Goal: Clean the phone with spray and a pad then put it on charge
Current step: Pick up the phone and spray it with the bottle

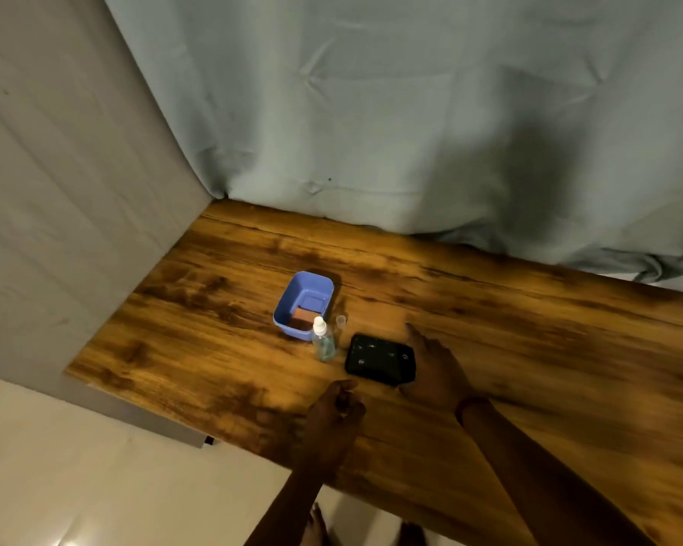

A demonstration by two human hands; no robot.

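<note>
Two hands over a wooden table [489,321], no readable labels anywhere, too blurry. Black phone [379,358] lies flat, right hand [436,368] spread open against its right edge, not gripping it. Left hand [338,407] loosely curled, holding nothing I can see. Clear spray bottle [323,342] stands just left of the phone, its cap [340,322] beside it; blue tub [304,303] behind holds a brown pad [303,318].

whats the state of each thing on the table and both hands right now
clear spray bottle with white nozzle: upright, uncapped
small clear cap: off, standing behind bottle
blue plastic tub: open, holds a brownish pad
black phone: flat on wooden table
right hand: open, at phone's edge
left hand: loosely curled, empty
</note>
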